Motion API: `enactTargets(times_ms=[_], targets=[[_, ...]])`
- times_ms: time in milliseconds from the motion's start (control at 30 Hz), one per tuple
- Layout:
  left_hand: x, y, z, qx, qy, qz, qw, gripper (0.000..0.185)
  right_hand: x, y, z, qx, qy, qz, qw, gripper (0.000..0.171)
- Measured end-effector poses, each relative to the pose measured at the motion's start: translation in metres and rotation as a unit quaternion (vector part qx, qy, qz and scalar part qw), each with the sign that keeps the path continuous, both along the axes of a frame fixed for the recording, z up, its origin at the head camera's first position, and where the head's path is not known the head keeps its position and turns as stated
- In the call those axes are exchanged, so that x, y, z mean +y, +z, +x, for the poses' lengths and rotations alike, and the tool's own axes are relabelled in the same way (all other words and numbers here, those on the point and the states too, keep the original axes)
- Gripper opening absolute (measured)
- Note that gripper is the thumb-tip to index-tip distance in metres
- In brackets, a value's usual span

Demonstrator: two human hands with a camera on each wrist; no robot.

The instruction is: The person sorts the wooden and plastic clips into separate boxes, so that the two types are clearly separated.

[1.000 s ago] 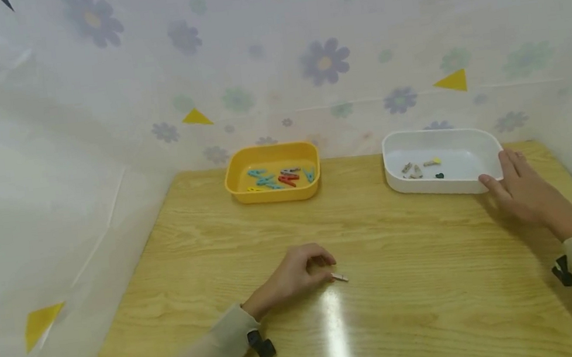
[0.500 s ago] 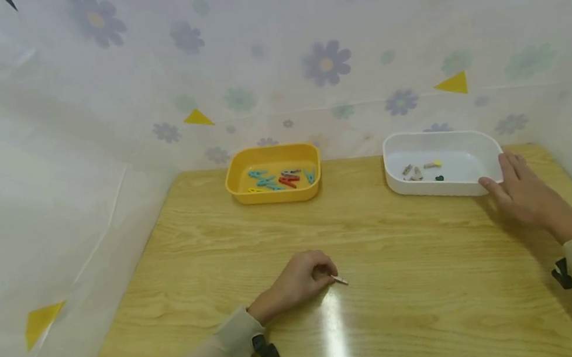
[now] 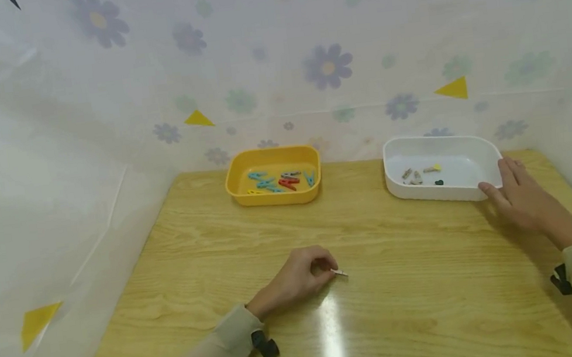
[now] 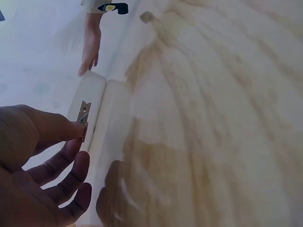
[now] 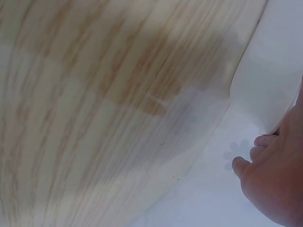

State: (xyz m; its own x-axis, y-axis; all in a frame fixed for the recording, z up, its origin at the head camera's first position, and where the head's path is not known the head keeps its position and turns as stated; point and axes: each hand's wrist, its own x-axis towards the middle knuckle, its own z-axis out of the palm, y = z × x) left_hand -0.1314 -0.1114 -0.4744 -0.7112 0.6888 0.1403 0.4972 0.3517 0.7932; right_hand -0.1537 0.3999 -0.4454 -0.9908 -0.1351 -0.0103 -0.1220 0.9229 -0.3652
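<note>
A small wooden clothespin (image 3: 340,273) is pinched between the thumb and index finger of the left hand (image 3: 297,279), low over the middle of the table. In the left wrist view the clothespin (image 4: 84,112) points away from the fingertips, and the other fingers curl loosely below. The right hand (image 3: 529,203) rests against the right end of a white tray (image 3: 441,191), its thumb at the front wall and its straight fingers along the end. Several small wooden clothespins (image 3: 417,176) lie at the left inside this tray, one with a yellow piece, near a dark green piece (image 3: 439,183).
A yellow tray (image 3: 275,199) stands at the back left of the wood-grain table (image 3: 208,240). Several blue, red and yellow plastic clothespins (image 3: 266,183) lie in it. White flower-patterned sheeting (image 3: 283,61) closes off the back and sides.
The left thumb and index finger have closed on the clothespin, and the hand has risen slightly with it. The right hand stays at the white tray. The head view has tilted a little.
</note>
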Motion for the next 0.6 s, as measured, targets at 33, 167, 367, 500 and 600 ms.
enactTargets(times_ms=[33,167,367,500,600], targets=[[0.001,0.001,-0.001,0.0,-0.001,0.003,1.0,0.011,0.0,0.0,0.0,0.0,-0.002,0.002,1.0,0.08],[0.005,0.004,-0.005,-0.002,0.0,0.015,0.9999,0.009,-0.001,0.0,0.0,0.0,-0.003,0.003,1.0,0.08],[0.012,0.011,-0.009,-0.013,0.01,0.035,0.9993,0.005,-0.003,0.002,-0.002,0.005,-0.002,0.013,1.0,0.08],[0.018,0.013,-0.011,-0.013,0.018,0.04,0.999,0.004,-0.002,0.001,-0.002,0.003,-0.003,0.018,1.0,0.08],[0.022,0.012,-0.014,-0.019,0.027,0.044,0.9985,0.004,-0.001,0.0,-0.001,0.0,-0.002,0.018,1.0,0.08]])
